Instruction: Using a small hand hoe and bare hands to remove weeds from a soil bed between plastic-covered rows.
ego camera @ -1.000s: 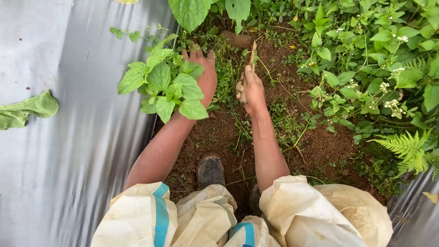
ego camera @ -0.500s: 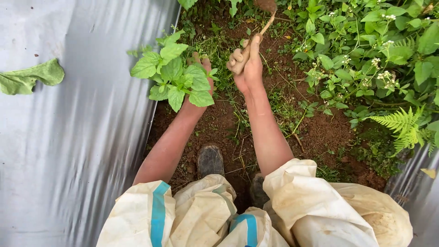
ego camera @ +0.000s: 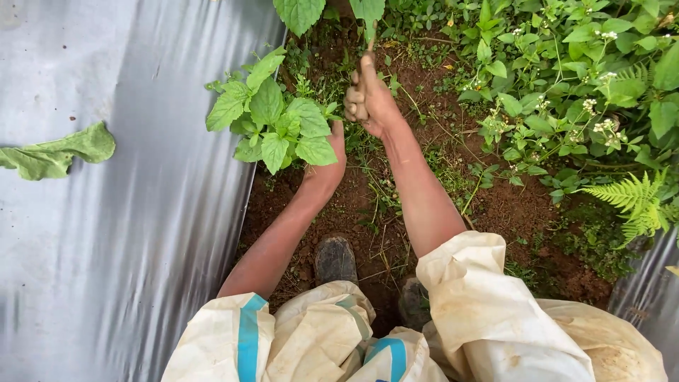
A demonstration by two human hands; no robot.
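Both arms outstretched, right grip fisted

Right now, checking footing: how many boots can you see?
2: one boot on the soil between the arms, another boot to its right, partly hidden under the sleeve.

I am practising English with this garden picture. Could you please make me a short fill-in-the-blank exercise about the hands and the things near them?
1. The left hand is partly hidden behind a leafy green ____.
2. The right hand has its fingers ____ around a thin stick.
3. One loose leaf lies on the silver ____ beside the soil.
4. A dirty boot stands on the brown ____.

Missing words: plant; closed; sheet; soil
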